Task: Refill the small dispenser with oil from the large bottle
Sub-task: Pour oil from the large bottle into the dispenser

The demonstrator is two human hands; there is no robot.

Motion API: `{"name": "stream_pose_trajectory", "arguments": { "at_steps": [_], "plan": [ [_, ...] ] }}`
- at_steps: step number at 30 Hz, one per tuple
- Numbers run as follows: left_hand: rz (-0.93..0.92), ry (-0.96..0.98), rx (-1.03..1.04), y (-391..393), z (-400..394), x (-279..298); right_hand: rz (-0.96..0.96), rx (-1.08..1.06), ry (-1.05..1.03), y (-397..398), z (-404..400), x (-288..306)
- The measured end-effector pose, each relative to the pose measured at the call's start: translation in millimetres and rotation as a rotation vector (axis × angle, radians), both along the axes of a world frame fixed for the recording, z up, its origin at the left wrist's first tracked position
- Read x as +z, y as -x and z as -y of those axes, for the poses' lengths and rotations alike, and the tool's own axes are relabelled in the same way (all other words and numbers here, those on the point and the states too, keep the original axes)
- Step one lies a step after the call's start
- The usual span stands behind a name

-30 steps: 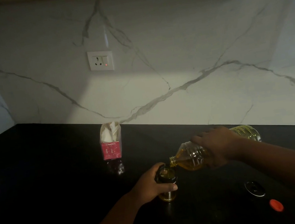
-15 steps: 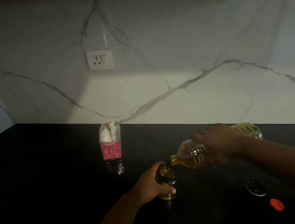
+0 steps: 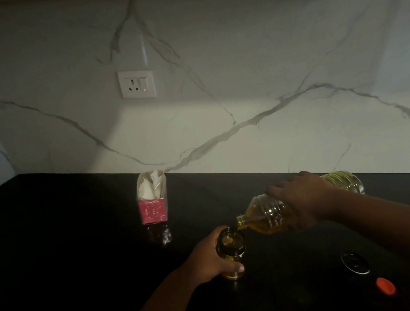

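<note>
On black counter (image 3: pixel 65 240), small dispenser (image 3: pixel 231 251) is gripped upright by left hand (image 3: pixel 213 257), fingers wrapped round it. Large bottle (image 3: pixel 272 214) is clasped by right hand (image 3: pixel 302 199), tilted w/ neck over dispenser's mouth.

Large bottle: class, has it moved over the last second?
No. The large bottle keeps its place relative to the red cap, mouth over the dispenser.

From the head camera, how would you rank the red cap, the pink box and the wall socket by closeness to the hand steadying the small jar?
Measured from the left hand, which grips the small dispenser:
1. Pink box, behind it and slightly left on the counter.
2. Red cap, far right, near the counter's front.
3. Wall socket, up on the marble wall, clearly farthest.
</note>
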State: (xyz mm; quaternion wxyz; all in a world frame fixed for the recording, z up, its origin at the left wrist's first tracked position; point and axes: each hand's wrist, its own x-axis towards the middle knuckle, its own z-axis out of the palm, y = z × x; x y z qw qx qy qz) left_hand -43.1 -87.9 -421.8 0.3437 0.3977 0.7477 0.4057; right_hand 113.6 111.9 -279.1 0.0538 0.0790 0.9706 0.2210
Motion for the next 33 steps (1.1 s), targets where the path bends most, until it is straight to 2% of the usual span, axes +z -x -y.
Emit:
{"name": "stream_pose_trajectory", "arguments": {
  "at_steps": [33],
  "plan": [
    [-0.010,0.009,-0.006,1.0,-2.6,-0.3,-0.034,0.009,-0.024,-1.0,7.1,7.4]
  ]
}}
